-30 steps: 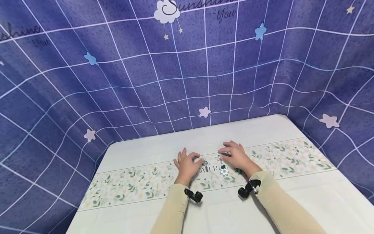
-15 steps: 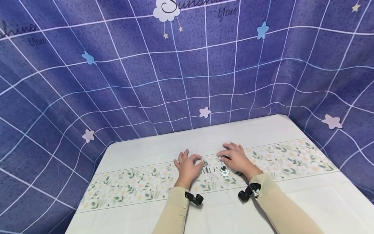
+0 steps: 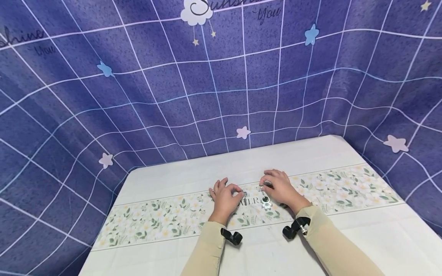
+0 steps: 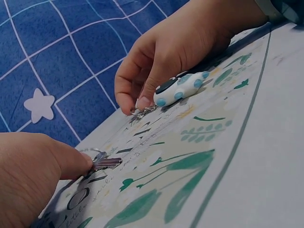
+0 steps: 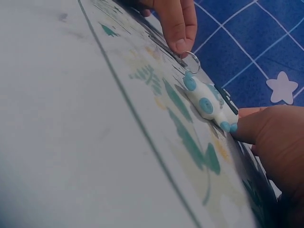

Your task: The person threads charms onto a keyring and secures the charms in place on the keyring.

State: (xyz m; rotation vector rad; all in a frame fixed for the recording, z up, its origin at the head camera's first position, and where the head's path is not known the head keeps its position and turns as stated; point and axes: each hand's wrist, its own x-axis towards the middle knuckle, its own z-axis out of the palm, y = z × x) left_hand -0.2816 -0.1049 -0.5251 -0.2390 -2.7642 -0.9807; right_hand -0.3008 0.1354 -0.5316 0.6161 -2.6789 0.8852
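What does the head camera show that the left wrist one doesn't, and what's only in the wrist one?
Only the head view: the cloud and blue stars on the curtain, and the left sleeve.
Only the left wrist view: fine script on the cloth, too small to make out from the head.
Both: the left hand at the key, the right hand by the charm, and a pale star.

Left wrist view: my left fingers partly cover the key; in the head view, its outline is too small for me to distinguish.
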